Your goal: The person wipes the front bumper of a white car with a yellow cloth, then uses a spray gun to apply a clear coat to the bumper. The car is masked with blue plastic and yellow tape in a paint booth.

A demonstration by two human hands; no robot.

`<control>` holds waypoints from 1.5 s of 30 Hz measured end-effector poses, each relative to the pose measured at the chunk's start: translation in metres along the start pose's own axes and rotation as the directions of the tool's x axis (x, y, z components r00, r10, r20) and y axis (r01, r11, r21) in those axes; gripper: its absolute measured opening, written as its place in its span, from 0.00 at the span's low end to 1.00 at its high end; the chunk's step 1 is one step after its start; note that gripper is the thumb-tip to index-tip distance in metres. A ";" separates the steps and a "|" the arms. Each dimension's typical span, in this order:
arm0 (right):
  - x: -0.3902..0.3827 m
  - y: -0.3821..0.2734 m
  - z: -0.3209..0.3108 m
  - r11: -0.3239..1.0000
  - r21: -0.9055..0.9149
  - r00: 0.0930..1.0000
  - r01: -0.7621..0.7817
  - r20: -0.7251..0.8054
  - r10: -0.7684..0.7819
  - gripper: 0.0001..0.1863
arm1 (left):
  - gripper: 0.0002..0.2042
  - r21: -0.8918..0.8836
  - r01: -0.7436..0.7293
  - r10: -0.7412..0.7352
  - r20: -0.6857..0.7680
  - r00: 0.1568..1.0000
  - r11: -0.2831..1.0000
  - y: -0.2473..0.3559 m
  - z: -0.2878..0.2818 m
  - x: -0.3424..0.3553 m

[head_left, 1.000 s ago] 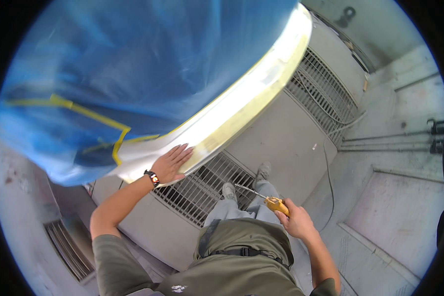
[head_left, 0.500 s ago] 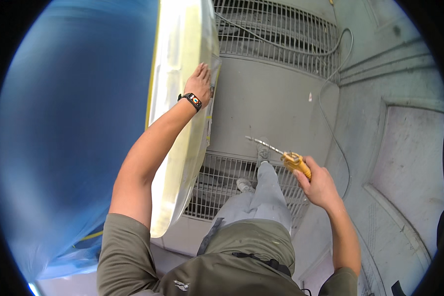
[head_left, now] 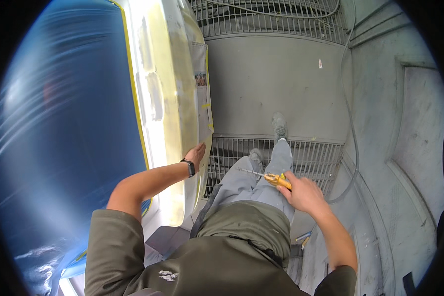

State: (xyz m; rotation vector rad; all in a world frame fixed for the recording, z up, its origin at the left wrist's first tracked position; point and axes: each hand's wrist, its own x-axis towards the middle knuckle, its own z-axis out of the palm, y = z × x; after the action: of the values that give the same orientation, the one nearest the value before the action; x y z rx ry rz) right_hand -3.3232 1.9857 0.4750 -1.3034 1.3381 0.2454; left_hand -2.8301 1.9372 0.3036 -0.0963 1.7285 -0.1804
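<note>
My left hand (head_left: 196, 154), a dark band on its wrist, lies with fingers stretched along the side of a white and pale-yellow car body panel (head_left: 170, 98). It touches the panel's right face, below a sheet of printed paper (head_left: 201, 74) taped there. In front of my right thigh, my right hand (head_left: 305, 195) is wrapped round the yellow handle of an air blow gun (head_left: 277, 181). The gun's thin metal nozzle points left toward the panel, apart from it. Part of the handle is hidden by my fingers.
Blue plastic film (head_left: 79, 98) edged with yellow tape covers the left side. Metal floor gratings (head_left: 261, 20) cross the grey floor (head_left: 266, 84). A grey hose (head_left: 348, 98) runs along the wall (head_left: 380, 98) at right. Small sticks (head_left: 305, 239) lie near my right leg.
My left hand has slid nearer along the panel. My right hand has drawn the blow gun slightly nearer and left. The view has shifted, with the paper on the panel now uncovered.
</note>
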 end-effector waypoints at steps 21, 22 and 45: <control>-0.051 -0.034 0.228 0.988 0.135 0.904 -0.069 -0.410 0.119 0.21 | 0.53 0.166 0.375 -0.405 0.228 0.885 0.912 0.041 0.015 0.087; -0.055 -0.034 0.234 0.984 0.161 0.905 -0.070 -0.405 0.131 0.22 | 0.49 0.233 0.343 -0.390 0.199 0.899 0.910 0.047 0.013 0.076; -0.050 0.066 0.381 0.940 0.339 0.955 -0.044 -0.262 0.140 0.21 | 0.46 0.096 0.082 -0.113 0.381 0.918 0.992 0.208 0.052 0.088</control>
State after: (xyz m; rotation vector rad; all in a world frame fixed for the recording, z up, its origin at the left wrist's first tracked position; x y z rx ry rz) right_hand -3.1777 2.3318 0.3705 -1.0167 1.6075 -0.1059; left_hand -2.7858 2.1243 0.1740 -0.1508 1.3207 -0.2828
